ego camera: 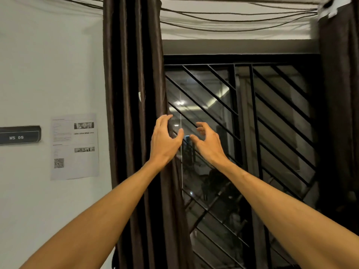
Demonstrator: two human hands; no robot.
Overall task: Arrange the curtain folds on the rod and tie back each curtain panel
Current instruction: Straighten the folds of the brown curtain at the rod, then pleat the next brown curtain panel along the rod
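So both hands were up in front of the window, pretty much dead centre of the view. The left hand (165, 137) had its fingers loose and spread, holding nothing, right at the inner edge of the left curtain panel (132, 94); couldn't tell if the fingertips actually touched the fabric. The right hand (206, 141) was just beside it toward 3 o'clock, fingers loosely curved with nothing in them, out in front of the glass. That left panel was dark brown, bunched into tight vertical folds, and hung from 11 o'clock down to 7 o'clock. The right curtain panel (340, 94) hung at the far 3 o'clock edge, well apart from both hands. Between the two was a black window grille (272, 113) with diagonal bars, room lights reflected in the glass. Up at 12 o'clock a bunch of cables (233, 16) sagged across. At 9 o'clock on the white wall (48, 65) were a printed sheet (74, 146) and a dark sign (19, 135) reading "WS 05".
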